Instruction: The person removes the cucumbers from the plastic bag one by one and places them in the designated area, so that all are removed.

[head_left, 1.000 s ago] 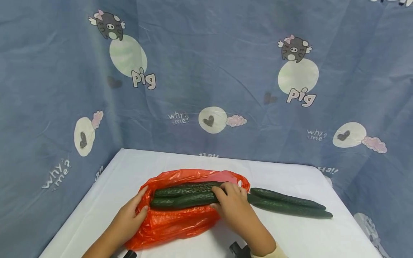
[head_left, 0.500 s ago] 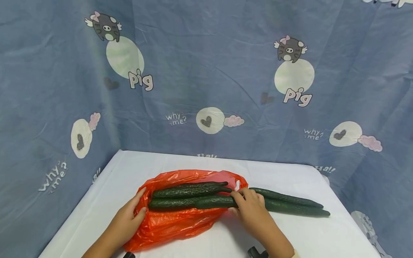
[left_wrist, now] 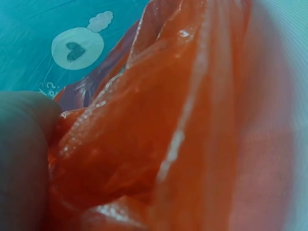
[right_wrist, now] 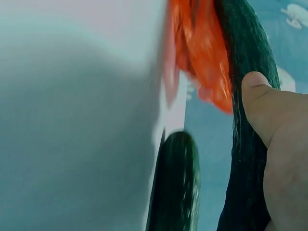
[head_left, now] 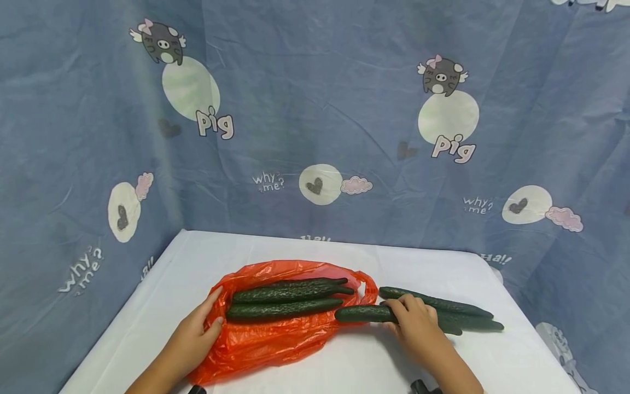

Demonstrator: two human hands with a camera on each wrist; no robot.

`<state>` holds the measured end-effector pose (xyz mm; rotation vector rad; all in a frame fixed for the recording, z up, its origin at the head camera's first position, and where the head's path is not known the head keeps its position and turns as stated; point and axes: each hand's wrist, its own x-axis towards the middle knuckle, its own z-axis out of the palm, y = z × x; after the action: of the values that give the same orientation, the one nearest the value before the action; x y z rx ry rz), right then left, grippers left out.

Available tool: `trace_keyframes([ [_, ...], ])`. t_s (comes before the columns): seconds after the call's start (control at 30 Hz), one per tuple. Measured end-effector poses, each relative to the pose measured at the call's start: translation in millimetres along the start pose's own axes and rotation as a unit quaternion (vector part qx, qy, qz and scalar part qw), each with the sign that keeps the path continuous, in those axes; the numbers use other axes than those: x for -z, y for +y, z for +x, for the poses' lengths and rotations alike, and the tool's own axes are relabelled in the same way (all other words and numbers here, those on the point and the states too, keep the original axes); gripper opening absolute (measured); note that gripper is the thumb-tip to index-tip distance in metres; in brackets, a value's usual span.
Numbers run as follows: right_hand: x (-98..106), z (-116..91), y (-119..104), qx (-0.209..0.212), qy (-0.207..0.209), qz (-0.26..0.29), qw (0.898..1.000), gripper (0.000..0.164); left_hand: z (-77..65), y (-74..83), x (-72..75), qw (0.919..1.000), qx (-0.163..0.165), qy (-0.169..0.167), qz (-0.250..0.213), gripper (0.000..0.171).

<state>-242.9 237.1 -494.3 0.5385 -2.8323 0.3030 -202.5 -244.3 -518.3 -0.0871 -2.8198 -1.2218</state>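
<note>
My left hand [head_left: 194,336] grips the left end of a red plastic bag [head_left: 275,347], thumb on the near side and fingers toward the far side. In the left wrist view, the bag's crinkled film [left_wrist: 130,144] fills most of the picture beside the thumb [left_wrist: 24,154]. Inside the open bag lie dark green cucumbers [head_left: 280,310], side by side. My right hand [head_left: 418,323] holds another cucumber [head_left: 361,313] around its middle; its left tip is just over the bag's right edge. The right wrist view shows the thumb pressed along this cucumber [right_wrist: 245,144].
Two cucumbers lie together on the white table [head_left: 423,366] at the right, the far one [head_left: 453,304] and the near one [head_left: 474,322] partly behind my right hand. A blue printed cloth [head_left: 315,109] hangs behind the table and at both sides.
My right hand has moved right, drawing the held cucumber out of the bag toward the two on the table. The left hand stays on the bag. The head view shifted slightly.
</note>
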Motion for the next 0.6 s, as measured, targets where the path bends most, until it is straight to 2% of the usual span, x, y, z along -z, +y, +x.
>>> trace_keyframes([
  [0.27,4.9,-5.8,24.3,-0.028,-0.017,0.002,0.999,0.049,0.6,-1.5,0.4,0.9999,-0.009,0.006,0.006,0.071],
  [0.6,5.4,-18.0,52.5,-0.065,-0.061,0.020,0.996,0.051,0.1,-0.8,0.2,1.0000,0.005,-0.002,0.005,0.072],
])
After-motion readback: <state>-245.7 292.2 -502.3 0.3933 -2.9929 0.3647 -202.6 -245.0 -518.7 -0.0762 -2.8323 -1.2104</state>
